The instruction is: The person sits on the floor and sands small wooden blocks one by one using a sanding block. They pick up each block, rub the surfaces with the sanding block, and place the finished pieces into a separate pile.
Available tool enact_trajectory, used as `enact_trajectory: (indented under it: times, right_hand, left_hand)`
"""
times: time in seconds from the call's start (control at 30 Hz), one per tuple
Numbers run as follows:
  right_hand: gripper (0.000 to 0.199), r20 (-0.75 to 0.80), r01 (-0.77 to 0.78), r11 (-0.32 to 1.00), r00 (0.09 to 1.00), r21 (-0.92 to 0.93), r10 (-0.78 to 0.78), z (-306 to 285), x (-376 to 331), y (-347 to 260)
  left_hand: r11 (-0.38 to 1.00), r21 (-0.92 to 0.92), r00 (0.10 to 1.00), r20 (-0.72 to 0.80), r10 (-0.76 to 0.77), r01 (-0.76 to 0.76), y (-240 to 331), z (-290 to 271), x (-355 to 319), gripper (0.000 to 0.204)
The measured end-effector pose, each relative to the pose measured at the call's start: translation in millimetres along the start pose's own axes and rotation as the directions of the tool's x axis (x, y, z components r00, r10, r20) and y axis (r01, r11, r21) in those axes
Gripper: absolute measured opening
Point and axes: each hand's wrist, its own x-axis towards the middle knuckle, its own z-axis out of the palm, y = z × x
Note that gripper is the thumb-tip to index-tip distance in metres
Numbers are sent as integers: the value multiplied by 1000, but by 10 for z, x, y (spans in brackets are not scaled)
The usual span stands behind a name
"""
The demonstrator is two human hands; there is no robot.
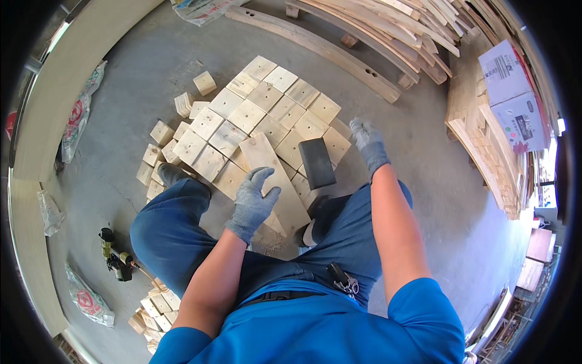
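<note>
Both my hands wear grey gloves. My left hand [252, 201] hovers just over the near left edge of a pale wooden board [280, 182], thumb and fingers apart, holding nothing. The board lies slantwise over the near part of a patch of wooden blocks [248, 115], set close together on the floor, many with a small dark spot on top. A black rectangular block [316, 162] rests on the patch, right of the board. My right hand [368, 141] is raised beside the patch's right corner, fingers loosely bent and nothing visible in it.
Loose wooden blocks [162, 132] lie left of the patch, others [159, 310] at lower left. A nail gun with a hose [115, 255] is on the floor at left. A long beam [315, 48] and stacked planks [388, 30] lie beyond; a carton [512, 97] sits on wood at right.
</note>
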Motion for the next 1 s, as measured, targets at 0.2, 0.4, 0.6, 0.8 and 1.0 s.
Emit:
enact_trajectory:
  times: [0.2,0.4,0.6,0.8,1.0]
  right_hand:
    - [36,54,190,982,980,4,-190,-12,-1028,-300]
    - [36,69,209,976,974,65,-214,208,-1663,-409]
    - [35,160,90,967,978,238,-131,447,-2045,-439]
    - [36,200,221,968,950,120,-242,463,-2264,-628]
    - [36,178,301,948,932,100,-315,432,-2408,-986]
  left_hand:
    - [1000,-15,1000,17,14,-13,47,17,-281,41]
    - [997,71,996,87,-18,11,55,-46,-500,30]
    - [989,142,974,218,-68,37,37,-61,-645,26]
    - [975,224,964,260,-64,5,98,-53,-695,27]
    - [977,208,953,284,-108,49,134,-105,-659,32]
